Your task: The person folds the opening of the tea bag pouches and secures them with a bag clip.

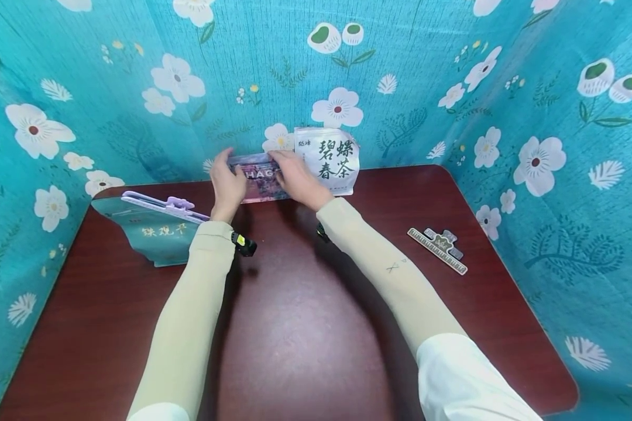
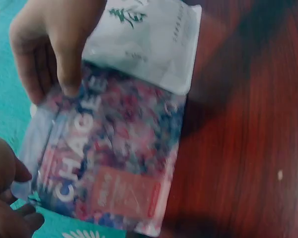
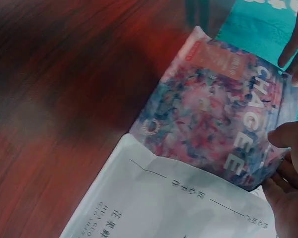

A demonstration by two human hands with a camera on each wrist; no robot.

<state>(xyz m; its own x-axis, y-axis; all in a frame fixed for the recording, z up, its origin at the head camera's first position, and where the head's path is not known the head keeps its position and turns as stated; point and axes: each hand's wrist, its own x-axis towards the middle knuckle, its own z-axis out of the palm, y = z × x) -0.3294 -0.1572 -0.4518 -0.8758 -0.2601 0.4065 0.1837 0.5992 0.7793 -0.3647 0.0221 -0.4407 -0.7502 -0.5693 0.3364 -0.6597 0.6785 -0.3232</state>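
Fingers of the left hand [image 1: 229, 185] and right hand [image 1: 301, 179] pinch the upper corners of a floral CHAGEE pouch [image 1: 265, 186], which is near the far edge of the surface [image 1: 300, 316], just beside a white pouch [image 1: 330, 162]. A green pouch [image 1: 150, 242] with a purple clip [image 1: 155, 204] stands left; a silvery clip [image 1: 438, 250] lies right.

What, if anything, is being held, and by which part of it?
The CHAGEE pouch is held by its top edge, the left hand gripping near one corner and the right hand near the other.
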